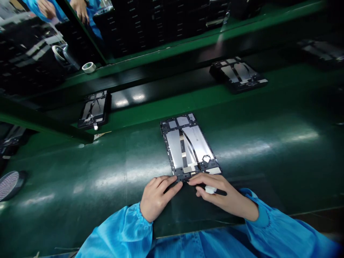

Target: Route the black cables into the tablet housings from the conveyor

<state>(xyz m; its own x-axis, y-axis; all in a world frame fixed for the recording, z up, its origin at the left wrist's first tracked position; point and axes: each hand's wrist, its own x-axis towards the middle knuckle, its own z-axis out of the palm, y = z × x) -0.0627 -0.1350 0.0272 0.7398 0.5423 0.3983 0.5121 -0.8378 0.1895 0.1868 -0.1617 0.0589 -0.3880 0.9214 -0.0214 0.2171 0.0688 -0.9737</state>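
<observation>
An opened tablet point(199, 139) lies on the green bench in front of me, its silver inside facing up. A dark flat cable and a curved black cable run along it. At the tablet's near left corner, my left hand point(156, 197) has its forefinger and thumb closed on the edge. My right hand point(223, 193) grips slim black tweezers point(220, 192) with a white band. Their tip reaches the tablet's near edge, beside my left thumb. A small dark piece with a light centre point(206, 159) sits on the tablet's near right part. My fingers hide some of the near edge.
More opened tablets, one at the left point(93, 109) and one at the right point(239, 73), lie on the dark strip behind. A tape roll point(89, 67) rests on the ledge. A green post point(45, 120) crosses at left, near a round speaker-like object point(10, 185). Another person's hands point(80, 10) show beyond.
</observation>
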